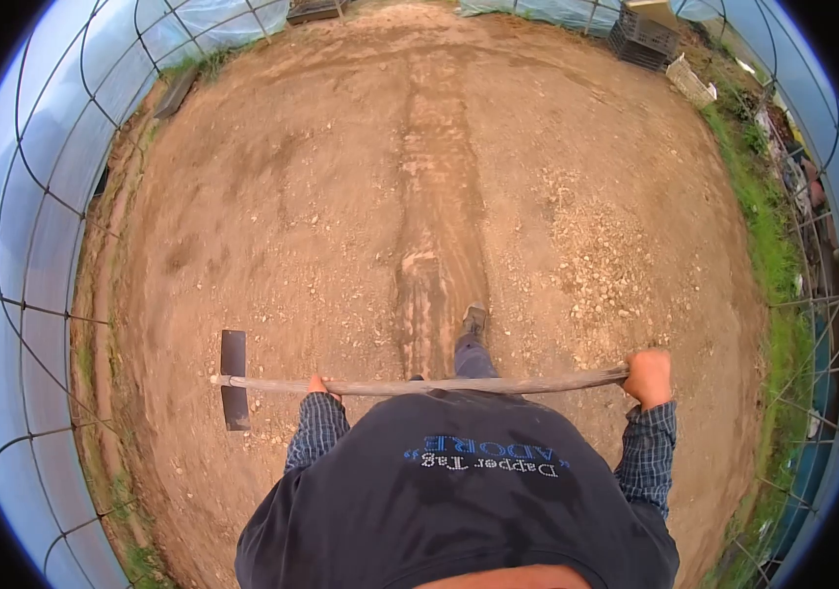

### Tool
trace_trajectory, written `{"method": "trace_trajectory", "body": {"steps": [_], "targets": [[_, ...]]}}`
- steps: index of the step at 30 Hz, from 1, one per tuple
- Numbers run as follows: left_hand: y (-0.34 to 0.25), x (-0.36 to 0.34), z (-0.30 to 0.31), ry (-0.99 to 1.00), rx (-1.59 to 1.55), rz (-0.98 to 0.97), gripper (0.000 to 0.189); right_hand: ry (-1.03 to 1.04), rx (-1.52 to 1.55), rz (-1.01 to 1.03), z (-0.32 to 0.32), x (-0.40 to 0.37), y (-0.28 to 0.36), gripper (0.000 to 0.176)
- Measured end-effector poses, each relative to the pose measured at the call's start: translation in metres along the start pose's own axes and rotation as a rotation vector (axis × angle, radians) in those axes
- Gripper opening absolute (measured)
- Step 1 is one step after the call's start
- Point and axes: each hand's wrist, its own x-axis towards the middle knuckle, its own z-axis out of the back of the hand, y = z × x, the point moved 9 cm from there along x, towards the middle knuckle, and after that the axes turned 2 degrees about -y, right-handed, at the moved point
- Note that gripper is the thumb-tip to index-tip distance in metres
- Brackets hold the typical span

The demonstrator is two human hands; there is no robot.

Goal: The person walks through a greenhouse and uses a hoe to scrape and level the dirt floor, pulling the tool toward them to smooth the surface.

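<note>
A hoe lies level across the front of my body, its pale wooden handle running from left to right. At the left end sits its dark, flat rectangular blade. My left hand is closed on the handle, a short way in from the blade; my sleeve and body hide part of it. Around the handle's right end my right hand is wrapped in a fist. Both hands are at about the same height, well apart.
A worn track runs ahead over stony soil, with a pebble patch to its right. Plastic-covered frame walls curve along both sides. Stacked dark crates and a pale basket stand far right. Grass edges the right wall.
</note>
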Motion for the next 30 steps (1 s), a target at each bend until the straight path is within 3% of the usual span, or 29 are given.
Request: {"method": "trace_trajectory", "body": {"steps": [8, 10, 13, 18, 22, 30], "targets": [[-0.009, -0.034, -0.147, 0.043, -0.107, -0.047, 0.013, -0.203, 0.001, 0.064, 0.061, 0.195, -0.045, 0.01], [0.003, 0.0, -0.157, 0.028, -0.026, 0.045, 0.016, -0.201, 0.001, 0.091, 0.075, 0.243, -0.054, 0.01], [0.008, -0.012, -0.176, -0.026, -0.035, 0.025, 0.015, -0.123, -0.023, 0.127, 0.083, 0.299, -0.061, 0.008], [0.013, -0.028, -0.207, -0.099, -0.034, 0.012, 0.014, -0.286, 0.016, 0.261, 0.129, 0.374, -0.049, 0.006], [0.007, -0.025, -0.251, -0.135, -0.005, 0.011, 0.015, -0.266, -0.024, 0.275, 0.15, 0.441, -0.039, 0.005], [-0.032, 0.027, -0.412, -0.114, 0.043, 0.03, 0.019, -0.129, -0.158, 0.198, 0.171, 0.567, -0.032, 0.004]]}}
